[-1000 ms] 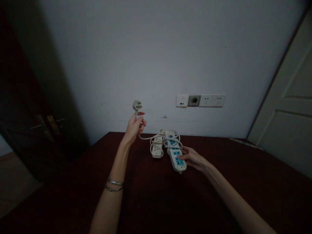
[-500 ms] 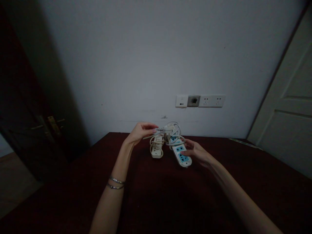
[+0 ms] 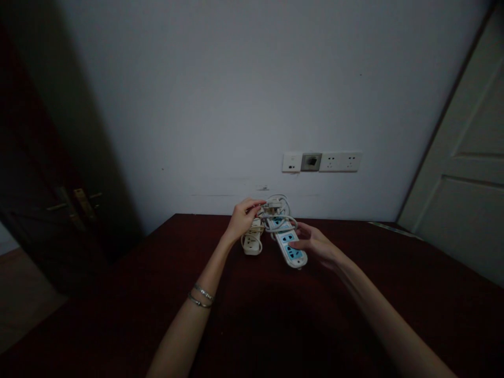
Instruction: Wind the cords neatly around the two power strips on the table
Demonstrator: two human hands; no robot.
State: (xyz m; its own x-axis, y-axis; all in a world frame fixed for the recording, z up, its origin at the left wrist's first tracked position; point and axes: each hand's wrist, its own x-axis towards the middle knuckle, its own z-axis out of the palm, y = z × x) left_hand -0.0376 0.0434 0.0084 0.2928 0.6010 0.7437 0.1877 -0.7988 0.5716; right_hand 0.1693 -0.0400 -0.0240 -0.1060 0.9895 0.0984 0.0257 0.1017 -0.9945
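Note:
My right hand (image 3: 315,244) grips the near end of a white power strip with blue sockets (image 3: 289,245), lifted slightly above the dark red table (image 3: 118,315). A white cord (image 3: 280,221) is looped around the strip's far end. My left hand (image 3: 242,218) pinches that cord at its plug end, right above the loops. A second, cream power strip (image 3: 252,241) lies on the table just under my left hand, with its own cord coiled round it.
A row of wall sockets (image 3: 322,162) sits on the white wall behind the table. A dark door with a brass handle (image 3: 76,202) stands at the left. A white door (image 3: 464,173) is at the right.
My left hand, which held the plug up high to the left, has come down and right to the cord loops on the blue-socket strip. The strip has shifted slightly right.

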